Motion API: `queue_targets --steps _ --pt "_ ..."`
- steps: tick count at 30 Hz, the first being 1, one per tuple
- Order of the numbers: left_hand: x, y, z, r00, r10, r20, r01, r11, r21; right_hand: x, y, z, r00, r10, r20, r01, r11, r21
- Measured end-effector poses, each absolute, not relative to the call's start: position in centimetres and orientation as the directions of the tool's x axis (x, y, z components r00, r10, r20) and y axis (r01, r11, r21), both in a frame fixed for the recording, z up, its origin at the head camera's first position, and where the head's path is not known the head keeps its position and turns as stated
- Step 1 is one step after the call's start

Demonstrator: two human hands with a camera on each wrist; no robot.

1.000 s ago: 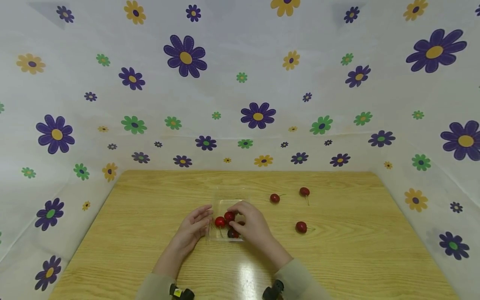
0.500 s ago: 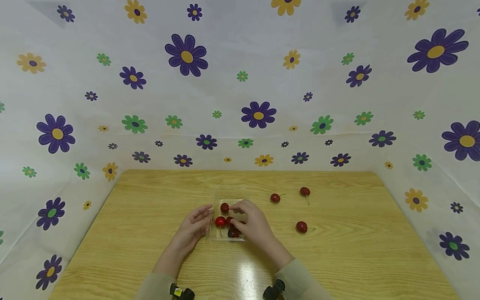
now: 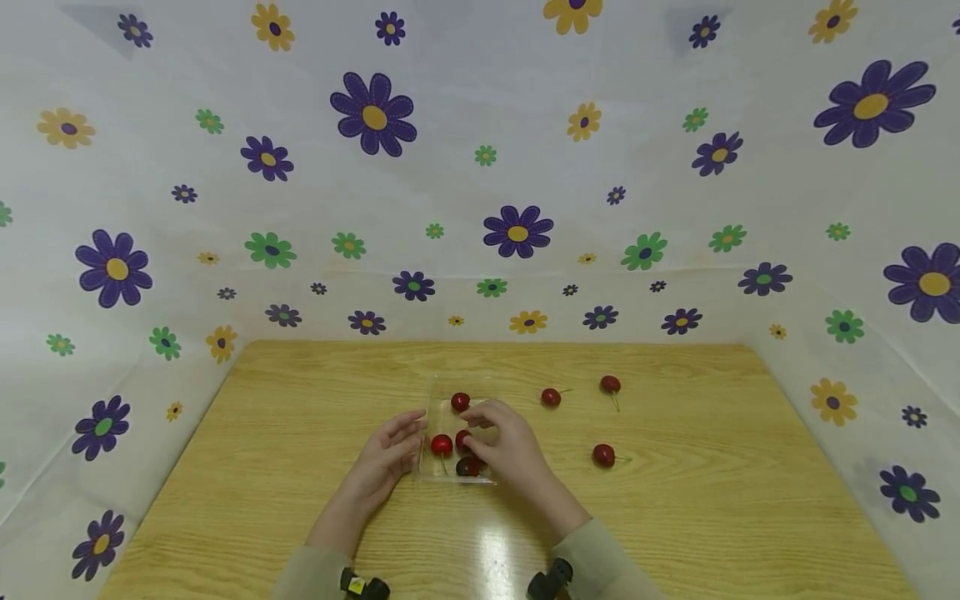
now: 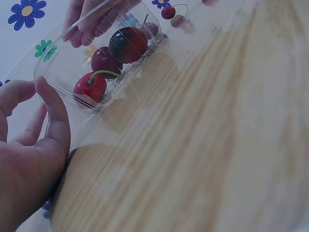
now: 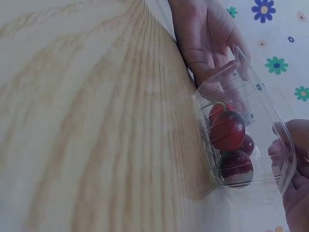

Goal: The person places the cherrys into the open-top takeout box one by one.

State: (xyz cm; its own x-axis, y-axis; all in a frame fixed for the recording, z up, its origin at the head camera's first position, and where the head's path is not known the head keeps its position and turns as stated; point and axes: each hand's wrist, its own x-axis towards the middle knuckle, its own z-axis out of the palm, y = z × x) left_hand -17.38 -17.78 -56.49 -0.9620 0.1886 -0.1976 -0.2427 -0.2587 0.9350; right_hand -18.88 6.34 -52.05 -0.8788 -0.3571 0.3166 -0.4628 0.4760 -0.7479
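Note:
A clear plastic box [image 3: 450, 481] stands on the table with several cherries inside. One cherry [image 3: 461, 402] lies at its far end, just beyond the right fingertips. Nearer the front are a bright red cherry [image 4: 91, 87] with a green stem, a darker one [image 3: 463, 440] by the right thumb, and a blackish-red one [image 5: 227, 131]. My left hand [image 3: 387, 458] rests its extended fingers against the box's left wall. Over the right side of the box, my right hand [image 3: 510, 446] has thumb and index finger apart, no cherry pinched between them; the other fingers are partly hidden.
To the right of the box, three stemmed cherries lie loose on the wooden table [image 3: 712, 500]: one near [image 3: 603, 455], one farther back [image 3: 551, 397] and one at the back right [image 3: 611, 384]. A flower-printed sheet [image 3: 420, 192] surrounds the table's back and sides.
The cherry that was at my right fingertips has moved away to the box's far end, and the fingers have parted from it. My left hand has stayed in place.

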Motion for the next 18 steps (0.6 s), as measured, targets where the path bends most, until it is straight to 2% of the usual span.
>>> queue_targets --steps 18 --pt "-17.5 -17.7 -56.4 -0.961 0.185 -0.208 -0.253 -0.267 0.930 -19.5 8.8 -52.0 -0.860 -0.278 0.429 -0.510 0.405 -0.759"
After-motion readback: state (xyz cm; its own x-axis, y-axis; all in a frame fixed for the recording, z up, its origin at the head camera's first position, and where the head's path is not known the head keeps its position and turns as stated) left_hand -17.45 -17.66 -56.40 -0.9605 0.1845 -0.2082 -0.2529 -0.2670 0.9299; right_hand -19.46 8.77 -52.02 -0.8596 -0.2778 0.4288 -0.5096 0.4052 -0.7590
